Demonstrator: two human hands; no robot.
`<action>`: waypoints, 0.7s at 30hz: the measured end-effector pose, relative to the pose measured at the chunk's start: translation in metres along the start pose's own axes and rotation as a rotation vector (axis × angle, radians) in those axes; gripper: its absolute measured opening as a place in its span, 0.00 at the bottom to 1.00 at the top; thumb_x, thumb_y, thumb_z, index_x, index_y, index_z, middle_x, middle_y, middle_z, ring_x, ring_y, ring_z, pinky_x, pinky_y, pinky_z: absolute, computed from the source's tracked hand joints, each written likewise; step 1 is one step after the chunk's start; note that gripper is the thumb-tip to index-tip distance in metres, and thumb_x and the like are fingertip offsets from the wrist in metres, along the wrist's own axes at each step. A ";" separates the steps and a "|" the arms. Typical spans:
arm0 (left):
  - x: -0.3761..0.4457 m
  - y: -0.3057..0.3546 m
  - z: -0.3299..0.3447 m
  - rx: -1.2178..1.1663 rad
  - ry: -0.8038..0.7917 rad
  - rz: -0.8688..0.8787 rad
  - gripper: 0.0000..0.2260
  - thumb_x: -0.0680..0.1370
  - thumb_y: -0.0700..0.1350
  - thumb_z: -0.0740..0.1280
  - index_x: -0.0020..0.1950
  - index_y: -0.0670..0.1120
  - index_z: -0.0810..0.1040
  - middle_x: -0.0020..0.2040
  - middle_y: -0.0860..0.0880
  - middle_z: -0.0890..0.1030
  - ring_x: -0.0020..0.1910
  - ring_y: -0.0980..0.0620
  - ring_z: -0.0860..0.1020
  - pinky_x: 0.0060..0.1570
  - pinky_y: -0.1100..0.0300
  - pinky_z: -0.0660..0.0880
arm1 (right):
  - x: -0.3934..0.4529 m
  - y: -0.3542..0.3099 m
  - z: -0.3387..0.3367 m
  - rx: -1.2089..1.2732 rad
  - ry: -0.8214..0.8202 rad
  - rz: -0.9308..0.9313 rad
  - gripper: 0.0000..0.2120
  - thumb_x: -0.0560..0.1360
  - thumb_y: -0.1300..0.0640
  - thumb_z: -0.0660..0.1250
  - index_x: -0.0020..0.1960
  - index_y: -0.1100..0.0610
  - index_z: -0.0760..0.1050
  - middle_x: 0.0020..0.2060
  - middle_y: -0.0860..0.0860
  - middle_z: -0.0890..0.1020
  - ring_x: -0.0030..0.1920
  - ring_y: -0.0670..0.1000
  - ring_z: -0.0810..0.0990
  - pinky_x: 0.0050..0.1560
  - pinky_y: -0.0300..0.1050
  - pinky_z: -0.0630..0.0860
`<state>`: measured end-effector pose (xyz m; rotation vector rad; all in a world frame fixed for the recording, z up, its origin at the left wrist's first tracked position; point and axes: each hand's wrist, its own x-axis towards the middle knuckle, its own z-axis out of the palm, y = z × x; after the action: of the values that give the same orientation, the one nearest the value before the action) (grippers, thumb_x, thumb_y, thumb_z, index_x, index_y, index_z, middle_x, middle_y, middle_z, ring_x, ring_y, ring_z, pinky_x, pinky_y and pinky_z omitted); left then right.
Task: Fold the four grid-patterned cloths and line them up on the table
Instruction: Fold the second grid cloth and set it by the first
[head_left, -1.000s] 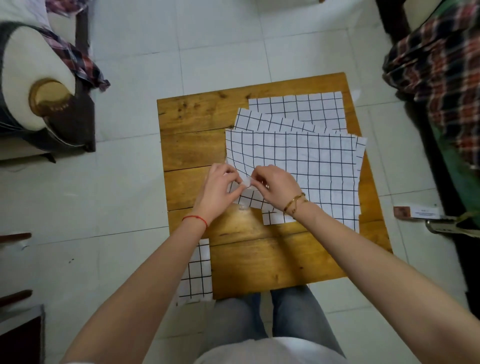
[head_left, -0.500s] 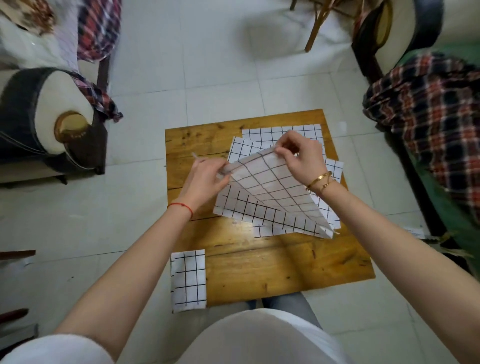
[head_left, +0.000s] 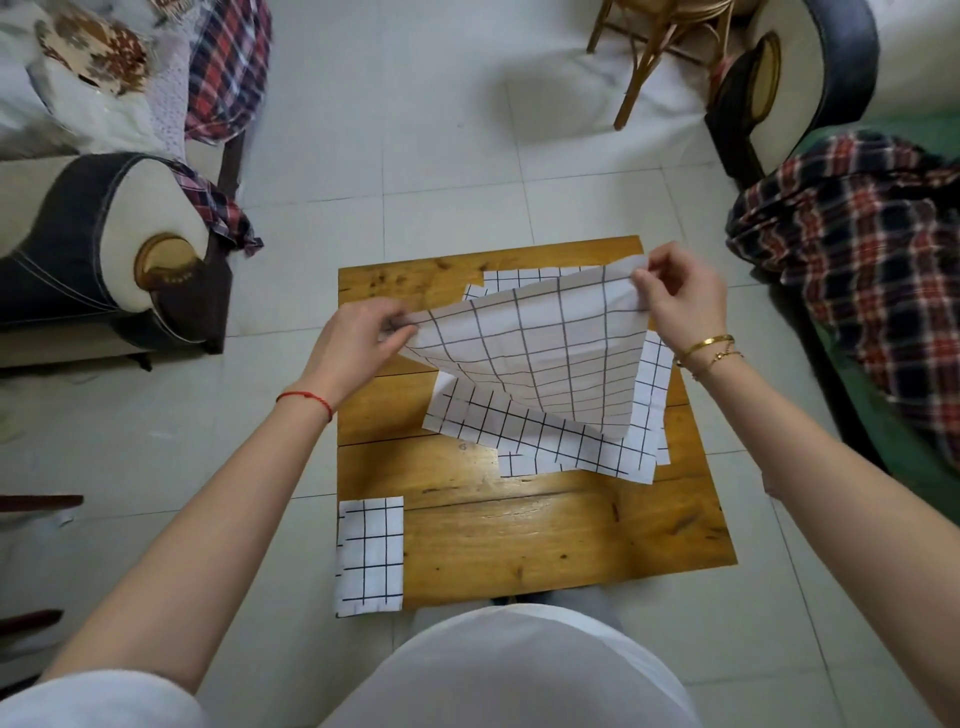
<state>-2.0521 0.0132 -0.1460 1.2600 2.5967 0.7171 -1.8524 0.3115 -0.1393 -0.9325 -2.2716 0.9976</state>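
Observation:
A white cloth with a black grid (head_left: 540, 358) is lifted above the wooden table (head_left: 545, 535). My left hand (head_left: 358, 338) pinches its left corner and my right hand (head_left: 675, 296) pinches its far right corner, so the sheet slopes down toward its near edge. Under it lie other unfolded grid cloths (head_left: 550, 447), overlapping on the table's far right part. One folded grid cloth (head_left: 370, 556) rests at the near left corner of the table, hanging over the edge.
A cream and dark armchair (head_left: 93, 244) stands on the left. At the right, a plaid blanket (head_left: 857, 260) lies on green seating. A wooden chair (head_left: 660, 47) stands at the back. White tiled floor surrounds the table.
Both hands have raised the top cloth higher and spread apart, stretching it wide. The right hand moved right and away, the left hand moved left. My view shifted slightly.

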 end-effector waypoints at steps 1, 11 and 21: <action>-0.002 0.000 -0.005 -0.003 0.009 -0.005 0.07 0.77 0.46 0.69 0.52 0.44 0.82 0.48 0.48 0.83 0.48 0.50 0.80 0.51 0.55 0.77 | 0.001 0.001 -0.004 0.013 0.007 0.009 0.05 0.73 0.57 0.68 0.44 0.58 0.76 0.34 0.49 0.78 0.35 0.46 0.75 0.41 0.45 0.75; -0.020 0.023 -0.045 -0.049 0.096 -0.017 0.07 0.76 0.43 0.71 0.53 0.44 0.84 0.48 0.49 0.84 0.45 0.58 0.78 0.48 0.75 0.69 | -0.007 -0.003 -0.042 0.117 -0.096 -0.024 0.03 0.74 0.59 0.68 0.47 0.57 0.77 0.39 0.54 0.80 0.36 0.55 0.81 0.37 0.48 0.81; -0.034 0.054 -0.092 -0.298 -0.110 -0.132 0.10 0.71 0.47 0.75 0.51 0.47 0.85 0.47 0.52 0.85 0.49 0.56 0.81 0.51 0.61 0.78 | -0.009 0.000 -0.084 0.378 -0.369 0.134 0.04 0.75 0.65 0.67 0.45 0.57 0.77 0.35 0.51 0.79 0.32 0.48 0.79 0.26 0.40 0.78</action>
<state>-2.0254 -0.0166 -0.0413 1.0006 2.3510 0.9377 -1.7917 0.3414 -0.0892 -0.7926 -2.2018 1.7076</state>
